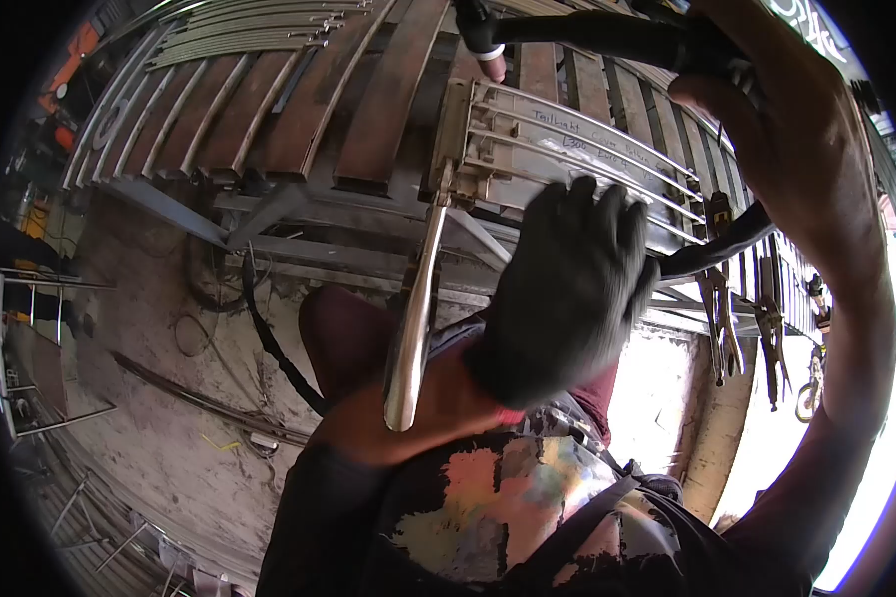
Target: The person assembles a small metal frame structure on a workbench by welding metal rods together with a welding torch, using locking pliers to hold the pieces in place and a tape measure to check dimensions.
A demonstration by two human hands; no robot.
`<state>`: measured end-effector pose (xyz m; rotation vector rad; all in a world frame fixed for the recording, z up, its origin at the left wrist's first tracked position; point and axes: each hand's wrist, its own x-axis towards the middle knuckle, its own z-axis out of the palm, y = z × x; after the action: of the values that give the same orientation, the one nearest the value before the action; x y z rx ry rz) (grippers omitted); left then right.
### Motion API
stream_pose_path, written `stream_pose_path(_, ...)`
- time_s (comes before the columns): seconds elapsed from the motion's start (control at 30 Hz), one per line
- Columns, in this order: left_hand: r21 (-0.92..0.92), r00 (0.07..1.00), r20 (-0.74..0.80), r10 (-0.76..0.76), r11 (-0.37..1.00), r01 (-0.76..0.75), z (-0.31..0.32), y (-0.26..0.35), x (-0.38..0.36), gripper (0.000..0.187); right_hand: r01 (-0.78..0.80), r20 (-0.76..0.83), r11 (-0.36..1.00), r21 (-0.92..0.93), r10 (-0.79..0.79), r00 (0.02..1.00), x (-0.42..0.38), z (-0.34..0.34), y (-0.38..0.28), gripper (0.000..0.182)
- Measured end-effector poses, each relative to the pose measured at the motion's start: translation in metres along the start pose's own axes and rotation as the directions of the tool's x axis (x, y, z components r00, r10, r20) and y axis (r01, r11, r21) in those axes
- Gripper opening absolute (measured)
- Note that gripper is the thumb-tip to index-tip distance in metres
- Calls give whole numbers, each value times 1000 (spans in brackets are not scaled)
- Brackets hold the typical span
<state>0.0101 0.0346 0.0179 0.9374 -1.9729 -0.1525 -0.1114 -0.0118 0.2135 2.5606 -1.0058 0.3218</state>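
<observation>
My right hand (782,124), bare, is wrapped round the black handle of a welding torch (607,36) at the upper right. The torch's nozzle (491,66) points down beside the top left corner of a metal jig. Thin parallel metal rods (607,149) lie across the jig over a plate with handwriting. My left hand (572,289), in a dark glove and partly blurred, is over the jig's front edge with its fingers curled. A black cable (717,252) meets it on the right; whether it grips the cable is hidden. A shiny clamp handle (416,328) sticks out towards me.
The slatted metal bench (299,109) spans the top, with a bundle of rods (259,30) at its upper left. Locking pliers (722,308) hang at its right edge. A dark cable (266,328) and long metal strips (204,398) are at the lower left.
</observation>
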Motion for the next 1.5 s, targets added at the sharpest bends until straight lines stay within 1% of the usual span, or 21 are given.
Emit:
stream_pose_path(0.1,-256,993,52,105,963,-88,-81,39,-62,40,67,-30,997,-32,-68,997,7,-2,-1,49)
stream_pose_path(0.13,-334,998,17,54,941,-45,-100,46,-84,36,78,-42,996,-50,-80,996,8,-1,-4,48)
stream_pose_path(0.2,-377,995,-79,-59,926,25,-138,37,-106,35,114,-54,990,-84,-118,992,13,1,-4,48)
stream_pose_path(0.33,-334,874,-382,-300,927,172,-197,-38,-59,35,146,-51,982,-124,-153,987,19,4,8,41)
stream_pose_path(0.37,-347,848,-401,-345,915,209,-197,-60,-41,35,129,-48,985,-117,-135,990,21,5,11,39)
stream_pose_path(0.47,-460,874,-233,-426,840,287,-148,-115,3,38,0,24,997,-74,2,1000,26,4,7,36)
stream_pose_path(0.53,-548,907,-173,-384,803,235,-108,-136,19,34,1,91,995,-103,9,996,28,-8,-7,34)
stream_pose_path(0.6,-657,969,-86,-233,744,121,-94,-138,30,31,50,140,995,-91,-37,989,32,-9,-5,31)
stream_pose_path(0.67,-640,962,-63,-266,751,165,-89,-134,35,26,66,209,996,-55,-53,977,39,-11,-2,26)
stream_pose_path(0.7,-631,958,-51,-281,753,187,-86,-132,38,25,47,256,998,-37,-36,966,43,-15,-3,24)
stream_pose_path(0.73,-563,929,-79,-361,785,257,-85,-134,39,27,-25,330,1000,-15,28,944,58,-24,-11,22)
stream_pose_path(0.77,-491,893,-116,-435,807,329,-85,-138,40,29,27,252,999,-31,-18,968,54,-17,-8,20)
stream_pose_path(0.83,-481,882,-124,-455,805,347,-87,-147,41,31,119,90,989,-85,-112,990,45,-3,-2,18)
stream_pose_path(0.9,-598,922,-79,-379,758,261,-89,-156,37,31,162,4,984,-78,-162,987,37,10,4,19)
stream_pose_path(0.97,-693,936,-75,-345,693,200,-84,-160,33,28,177,-12,983,-39,-177,984,30,22,8,19)
stream_pose_path(1.13,-716,981,-56,-183,692,89,-79,-160,30,24,178,-14,983,33,-178,984,17,39,15,20)
stream_pose_path(1.27,-773,997,-23,-70,634,27,-77,-162,33,24,169,-9,983,71,-169,986,11,49,18,20)
stream_pose_path(1.33,-735,994,-32,-108,676,50,-74,-165,31,26,165,-7,982,87,-165,986,7,53,18,21)
stream_pose_path(1.4,-650,971,-63,-232,748,137,-73,-172,25,38,165,-7,981,97,-165,986,6,57,23,21)
stream_pose_path(1.43,-614,961,-73,-266,772,167,-71,-173,23,39,159,-6,981,108,-159,987,5,59,24,21)
stream_pose_path(1.5,-589,965,-66,-254,791,167,-68,-173,24,40,156,-10,980,120,-156,988,4,60,24,21)
